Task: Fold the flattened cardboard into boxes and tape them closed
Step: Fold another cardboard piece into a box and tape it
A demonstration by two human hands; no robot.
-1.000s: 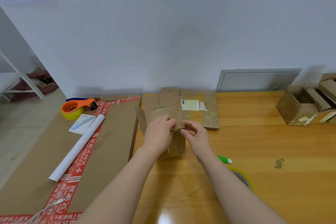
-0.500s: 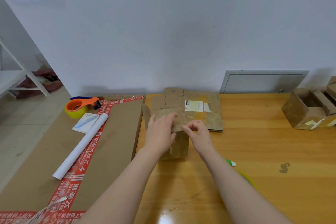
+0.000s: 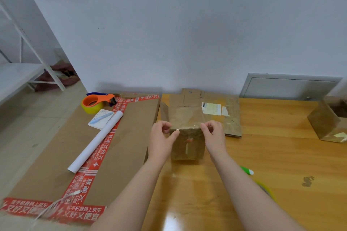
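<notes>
A tape dispenser (image 3: pixel 94 103), a notepad (image 3: pixel 101 119) and a paper roll (image 3: pixel 95 141) lie on a large cardboard sheet (image 3: pixel 131 137) at the left. On the bench (image 3: pixel 281 155), the left hand (image 3: pixel 161 141) pinches the small box (image 3: pixel 186 142) at its near top-left corner, fingers (image 3: pixel 165 124) curled. The right hand (image 3: pixel 214 137) pinches the top-right corner. Flattened cardboard (image 3: pixel 231 118) lies just behind, and another box (image 3: pixel 326 124) sits far right.

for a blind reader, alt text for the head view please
A person's left hand and right hand pinch the top front corners of a small brown cardboard box on a yellow wooden table. An orange tape dispenser lies to the left.
</notes>
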